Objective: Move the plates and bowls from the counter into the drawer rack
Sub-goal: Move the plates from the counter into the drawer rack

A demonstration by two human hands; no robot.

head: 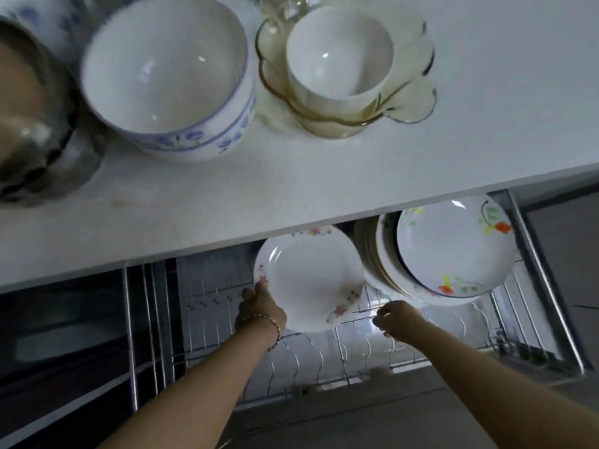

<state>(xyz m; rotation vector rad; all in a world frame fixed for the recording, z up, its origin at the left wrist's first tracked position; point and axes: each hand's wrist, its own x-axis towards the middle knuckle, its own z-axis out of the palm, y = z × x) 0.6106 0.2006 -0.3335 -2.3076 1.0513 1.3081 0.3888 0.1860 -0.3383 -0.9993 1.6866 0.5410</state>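
Observation:
My left hand (259, 307) grips the left rim of a white plate with pink flowers (311, 277), held tilted over the wire drawer rack (324, 351). My right hand (397, 319) hovers just right of that plate, fingers loosely curled, holding nothing. Several plates (453, 247) stand on edge at the rack's right end, the front one with orange flowers. On the white counter (291, 189) above stand a large blue-patterned white bowl (168, 79) and a small white bowl (340, 56) nested in amber glass dishes (408, 102).
A metal pot (32, 118) sits at the counter's left edge. The drawer's steel frame (544, 286) runs down the right side. Dark cabinet fronts (64, 335) lie left of the rack. Empty wire slots (210, 303) fill the rack's left and front.

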